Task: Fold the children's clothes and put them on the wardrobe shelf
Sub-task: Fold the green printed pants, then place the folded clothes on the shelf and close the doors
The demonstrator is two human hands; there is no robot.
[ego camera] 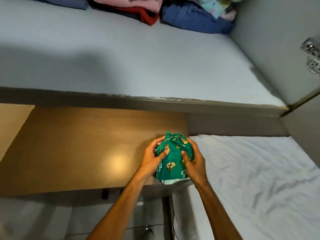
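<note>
A folded green children's garment (170, 166) with yellow cartoon dog prints and a drawstring is held between both hands, low in the view and well below the shelf edge. My left hand (152, 157) grips its left side with the thumb on top. My right hand (194, 161) grips its right side. The grey wardrobe shelf (121, 63) stretches across the upper half of the view. At its back lie folded clothes: a red and pink pile (135, 9), a blue pile (195, 19) with a light patterned piece on top, and a blue-grey piece (60, 2) at the left.
A wooden tabletop (78, 149) lies below the shelf's front edge. To the right is a bed with a wrinkled white sheet (251, 179). The wardrobe's right wall (270, 49) carries a metal hinge (311, 56). A drawer front with a knob (149, 231) shows below the table.
</note>
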